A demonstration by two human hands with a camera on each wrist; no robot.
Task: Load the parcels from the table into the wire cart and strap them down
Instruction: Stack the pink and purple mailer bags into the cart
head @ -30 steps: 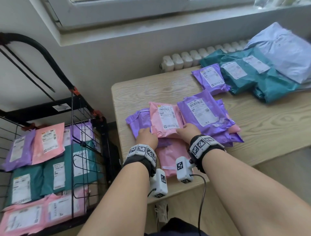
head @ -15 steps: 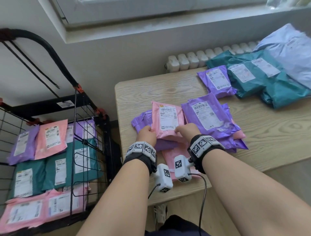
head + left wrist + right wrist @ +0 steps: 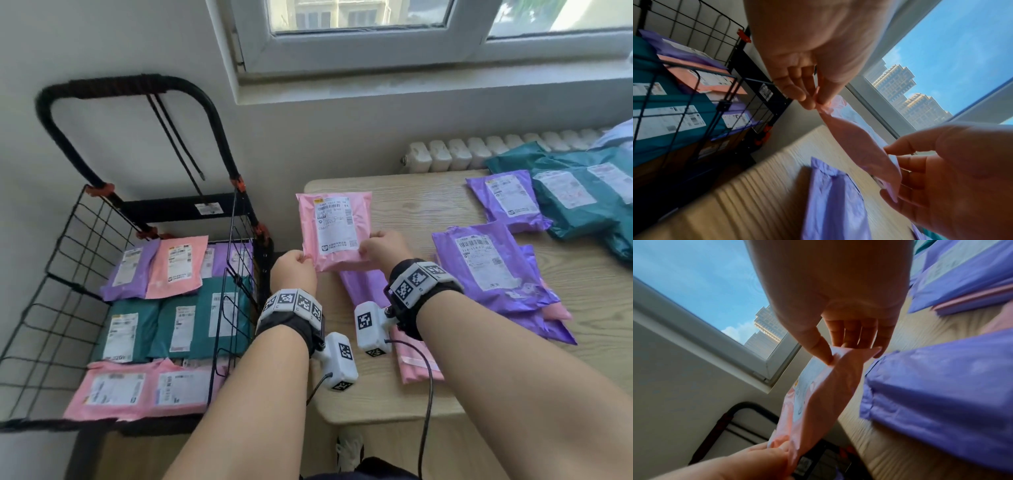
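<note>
A pink parcel point(image 3: 334, 226) with a white label hangs upright above the left end of the wooden table point(image 3: 411, 195). My left hand point(image 3: 297, 270) pinches its lower left corner and my right hand point(image 3: 380, 248) pinches its lower right corner. In the left wrist view, thumb and fingers of the left hand point(image 3: 813, 97) nip the pink parcel point(image 3: 855, 142); in the right wrist view the right hand point(image 3: 840, 353) does the same to the parcel point(image 3: 818, 402). The black wire cart point(image 3: 85, 240) stands left of the table and holds several pink, teal and purple parcels laid flat.
On the table lie a purple parcel point(image 3: 363, 287) under my hands, a stack of purple and pink parcels point(image 3: 486, 270) to the right, and purple point(image 3: 507, 198) and teal parcels point(image 3: 575, 198) farther back. Black straps point(image 3: 178, 150) hang from the cart handle. A radiator point(image 3: 479, 154) runs behind the table.
Both hands have lifted the pink parcel off the pile and carried it up and to the left, toward the cart. My head has turned left, bringing the whole cart into view.
</note>
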